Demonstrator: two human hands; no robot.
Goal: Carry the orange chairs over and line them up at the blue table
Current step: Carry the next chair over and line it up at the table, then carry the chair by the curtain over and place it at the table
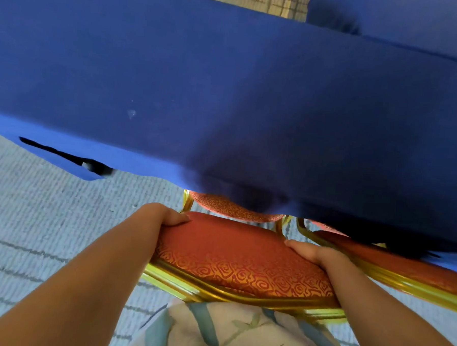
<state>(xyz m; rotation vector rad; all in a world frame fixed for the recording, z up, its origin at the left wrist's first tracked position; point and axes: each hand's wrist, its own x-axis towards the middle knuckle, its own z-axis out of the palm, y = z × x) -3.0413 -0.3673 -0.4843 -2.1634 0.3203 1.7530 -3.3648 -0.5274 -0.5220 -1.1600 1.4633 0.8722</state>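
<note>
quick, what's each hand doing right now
Left hand: closed on the left side of the chair back.
Right hand: closed on the right side of the same chair back.

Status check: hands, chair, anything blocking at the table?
Left hand and right hand grip the orange chair backrest. Seat under blue table. Second chair close on right.

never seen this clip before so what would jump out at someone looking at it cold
The blue table cloth fills the upper half of the view, draped to the pale carpet. Below it, the left hand and right hand grip the two sides of an orange chair back with a gold frame, its seat tucked under the cloth. A second orange chair sits just to its right.
</note>
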